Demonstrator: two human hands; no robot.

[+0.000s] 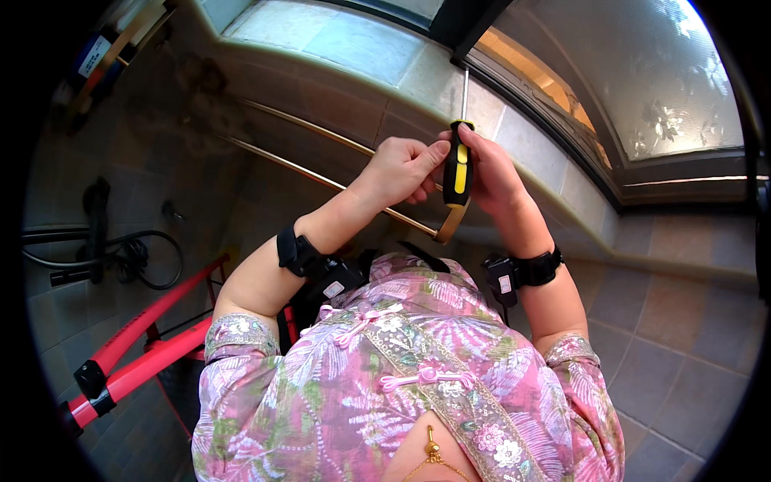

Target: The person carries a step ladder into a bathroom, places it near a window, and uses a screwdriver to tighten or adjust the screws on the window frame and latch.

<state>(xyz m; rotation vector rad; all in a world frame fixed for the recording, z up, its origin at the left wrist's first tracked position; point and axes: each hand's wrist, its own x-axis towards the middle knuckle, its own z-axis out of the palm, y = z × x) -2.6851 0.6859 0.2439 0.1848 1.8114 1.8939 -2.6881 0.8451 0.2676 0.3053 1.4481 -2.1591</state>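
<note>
A screwdriver (pixel 459 173) with a black and yellow handle stands almost straight up the view, its metal shaft pointing away from me. The tip reaches the lower corner of the dark window frame (pixel 459 55); whether it sits in a screw is too small to tell. My right hand (pixel 498 175) is closed on the handle from the right, thumb pressed near the collar. From the left, my left hand (pixel 395 170) has curled fingers and a thumb against the same handle. Part of its fingertips is hidden behind the handle.
A tiled ledge (pixel 353 50) runs below the frosted window pane (pixel 642 88). Gold towel bars (pixel 289 165) cross under my left forearm. To the left are a red metal frame (pixel 152 321), like a ladder, and a black hose or cable (pixel 173 261). A shelf with items (pixel 104 60) is far left.
</note>
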